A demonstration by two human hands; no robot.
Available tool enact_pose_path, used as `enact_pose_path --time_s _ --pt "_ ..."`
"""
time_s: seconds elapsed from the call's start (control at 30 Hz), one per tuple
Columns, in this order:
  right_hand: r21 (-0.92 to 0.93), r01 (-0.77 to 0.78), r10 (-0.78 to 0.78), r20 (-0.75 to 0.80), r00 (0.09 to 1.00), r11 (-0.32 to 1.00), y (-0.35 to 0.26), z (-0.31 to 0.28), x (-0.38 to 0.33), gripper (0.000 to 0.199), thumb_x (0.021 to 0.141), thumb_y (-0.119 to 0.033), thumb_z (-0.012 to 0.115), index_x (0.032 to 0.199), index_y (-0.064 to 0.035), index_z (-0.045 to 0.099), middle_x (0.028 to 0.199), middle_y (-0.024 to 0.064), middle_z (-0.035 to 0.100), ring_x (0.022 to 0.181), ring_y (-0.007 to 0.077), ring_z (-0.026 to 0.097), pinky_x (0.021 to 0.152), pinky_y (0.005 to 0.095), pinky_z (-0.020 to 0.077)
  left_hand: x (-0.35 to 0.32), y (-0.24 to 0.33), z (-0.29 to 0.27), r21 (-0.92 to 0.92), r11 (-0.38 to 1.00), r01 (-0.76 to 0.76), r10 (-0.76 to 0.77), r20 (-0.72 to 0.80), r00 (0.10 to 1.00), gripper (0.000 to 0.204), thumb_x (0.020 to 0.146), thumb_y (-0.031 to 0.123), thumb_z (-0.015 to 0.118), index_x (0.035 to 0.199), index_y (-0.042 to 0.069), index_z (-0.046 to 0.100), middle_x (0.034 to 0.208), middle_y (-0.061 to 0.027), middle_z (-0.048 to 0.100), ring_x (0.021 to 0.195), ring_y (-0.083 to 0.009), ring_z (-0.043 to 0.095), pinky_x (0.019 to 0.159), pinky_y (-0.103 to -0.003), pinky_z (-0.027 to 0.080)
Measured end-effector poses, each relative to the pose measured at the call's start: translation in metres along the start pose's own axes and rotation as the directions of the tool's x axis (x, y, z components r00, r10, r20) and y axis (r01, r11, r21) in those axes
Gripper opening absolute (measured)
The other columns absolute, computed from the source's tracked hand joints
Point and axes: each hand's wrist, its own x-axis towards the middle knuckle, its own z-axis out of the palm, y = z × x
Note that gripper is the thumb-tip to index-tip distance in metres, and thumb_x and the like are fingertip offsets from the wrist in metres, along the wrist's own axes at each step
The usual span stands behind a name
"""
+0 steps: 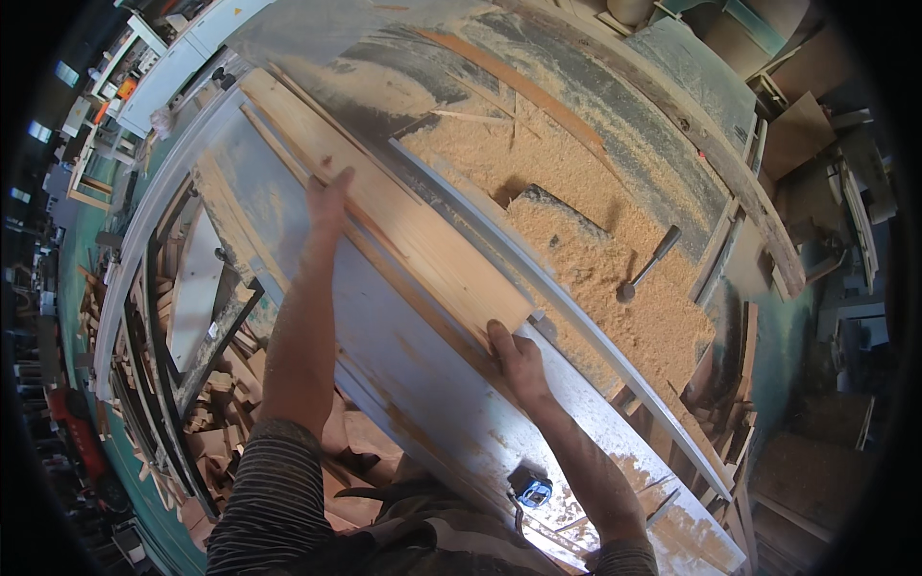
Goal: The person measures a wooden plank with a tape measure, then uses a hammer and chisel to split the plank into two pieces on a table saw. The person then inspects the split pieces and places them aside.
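Note:
A long pale wooden board (413,226) with a few knots lies aslant on the metal saw table (384,384). My left hand (329,200) grips its near edge toward the far left end, the thumb on top. At the near right end my right hand (517,360) is closed on the same edge and corner, its thumb also on the upper face. The undersides of both hands' fingers are hidden. A narrow wooden strip (408,300) runs along the near side of the board, close under both hands. Beyond the board a straight metal rail (557,300) stretches alongside it.
Sawdust (576,259) heaps beyond the rail around a lever with a dark handle (661,252). A blue and black tape measure (532,488) sits on the table near my body. Wood offcuts (226,398) pile below left, beside a dark metal frame (158,355). A long beam (711,144) borders the far side.

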Motion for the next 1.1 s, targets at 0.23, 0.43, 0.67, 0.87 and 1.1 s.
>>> enact_pose_path --time_s 0.23,0.43,0.67,0.87,1.1 --pt "-0.071 -0.022 0.023 0.017 1.000 0.997 -0.010 0.011 0.013 0.072 0.097 -0.065 0.053 0.084 0.0034 0.073 0.076 0.0211 0.068 0.078 0.0300 0.066 0.075 0.0420 0.0508 0.028 -0.010 -0.008 0.009 1.000 0.008 -0.008 -0.017 1.000 0.055 0.082 0.017 0.083 0.123 -0.009 0.058 0.112 -0.0138 0.068 0.096 -0.0192 0.066 0.083 -0.032 0.053" --pt "-0.083 0.007 -0.005 0.024 1.000 0.997 -0.019 0.022 0.024 0.073 0.096 -0.067 0.052 0.085 0.0023 0.073 0.077 0.0220 0.068 0.078 0.0327 0.067 0.076 0.0431 0.0509 0.046 -0.012 -0.014 -0.009 1.000 0.007 -0.007 -0.001 1.000 0.055 0.082 0.017 0.083 0.123 -0.011 0.057 0.113 -0.0155 0.067 0.096 -0.0197 0.066 0.084 -0.032 0.054" --pt "-0.087 0.002 -0.001 0.008 1.000 0.996 -0.029 0.039 0.037 0.074 0.095 -0.068 0.050 0.086 0.0020 0.073 0.079 0.0240 0.069 0.080 0.0351 0.068 0.077 0.0437 0.0512 0.066 -0.007 -0.019 0.030 0.999 0.014 -0.014 0.003 1.000 0.056 0.083 0.017 0.082 0.125 -0.012 0.057 0.114 -0.0154 0.068 0.097 -0.0195 0.067 0.084 -0.032 0.054" --pt "-0.107 0.038 -0.038 0.000 0.999 0.994 -0.039 0.050 0.045 0.072 0.096 -0.066 0.050 0.087 0.0017 0.074 0.079 0.0226 0.070 0.081 0.0330 0.068 0.077 0.0432 0.0514 0.084 -0.006 -0.024 0.042 0.997 0.067 -0.066 -0.015 0.998 0.052 0.083 0.018 0.083 0.121 -0.009 0.058 0.108 -0.0127 0.068 0.092 -0.0186 0.066 0.079 -0.032 0.054" --pt "-0.058 0.027 -0.027 0.010 1.000 0.998 -0.052 0.066 0.058 0.070 0.097 -0.063 0.050 0.088 0.0031 0.073 0.082 0.0274 0.069 0.083 0.0388 0.068 0.079 0.0456 0.0509 0.109 -0.012 -0.032 -0.036 0.997 0.063 -0.063 0.016 0.998 0.053 0.082 0.018 0.084 0.120 -0.008 0.058 0.106 -0.0117 0.067 0.089 -0.0184 0.066 0.074 -0.033 0.054"
